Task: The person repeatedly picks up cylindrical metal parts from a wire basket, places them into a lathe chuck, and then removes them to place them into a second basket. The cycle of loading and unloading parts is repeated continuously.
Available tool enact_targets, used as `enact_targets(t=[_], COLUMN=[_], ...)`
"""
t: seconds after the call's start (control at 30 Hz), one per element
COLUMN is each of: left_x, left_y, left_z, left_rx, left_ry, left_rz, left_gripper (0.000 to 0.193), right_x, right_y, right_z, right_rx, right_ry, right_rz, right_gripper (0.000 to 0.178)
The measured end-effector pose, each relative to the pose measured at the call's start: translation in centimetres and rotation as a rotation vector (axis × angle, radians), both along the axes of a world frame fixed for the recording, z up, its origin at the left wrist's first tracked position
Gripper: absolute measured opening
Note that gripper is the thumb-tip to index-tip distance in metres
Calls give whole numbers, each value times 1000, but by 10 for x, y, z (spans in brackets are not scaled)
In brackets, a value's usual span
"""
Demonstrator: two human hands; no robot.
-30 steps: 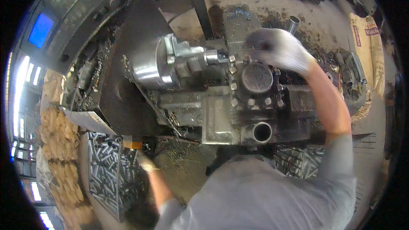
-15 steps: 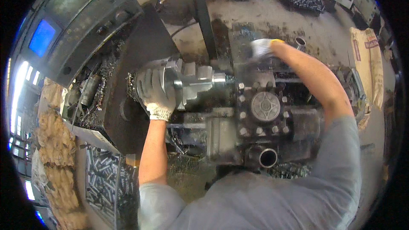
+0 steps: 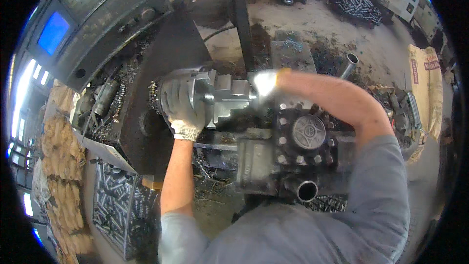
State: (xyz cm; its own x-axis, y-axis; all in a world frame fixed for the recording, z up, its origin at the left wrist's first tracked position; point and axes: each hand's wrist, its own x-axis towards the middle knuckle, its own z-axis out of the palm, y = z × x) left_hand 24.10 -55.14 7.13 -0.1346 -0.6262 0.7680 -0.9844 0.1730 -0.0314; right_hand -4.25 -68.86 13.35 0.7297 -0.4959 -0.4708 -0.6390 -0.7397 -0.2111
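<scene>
My left hand (image 3: 181,105), in a grey-and-white work glove, lies on the rim of a lathe chuck (image 3: 168,79), fingers stretched over the metal. Stepped steel jaws (image 3: 233,90) stick out from the chuck's face toward the right. At their right end sits my right hand (image 3: 265,84), in a white glove with a yellow cuff. It is smeared by motion and its fingers do not show. A bright metal end (image 3: 251,96) peeks out between the jaws and that glove; whether the hand grips it is hidden.
Right of the jaws stands a dark bolted tool post (image 3: 309,132), with a round tube end (image 3: 307,191) below it. A lever pipe (image 3: 350,65) rises behind. A blue screen (image 3: 53,33) is at upper left. Metal pieces fill a bin (image 3: 131,215) at lower left.
My right hand has swung left from above the tool post to the end of the chuck jaws. My left hand stays on the chuck. The whole view has shifted slightly.
</scene>
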Motion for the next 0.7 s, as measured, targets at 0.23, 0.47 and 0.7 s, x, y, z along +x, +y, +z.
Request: enact_targets(t=[0.23, 0.47, 0.7], left_x=[-5, -2, 12], left_y=[4, 11, 22], left_z=[13, 17, 18], left_rx=[102, 73, 57], left_ry=[60, 190, 264], left_rz=[26, -40, -153], left_gripper=[73, 74, 73], right_x=[-14, -26, -56], right_y=[-55, 3, 127], right_z=[-65, -12, 95], right_rx=[670, -263, -785], right_ry=[77, 382, 35], right_rz=[-215, -153, -497], right_gripper=[56, 33, 50])
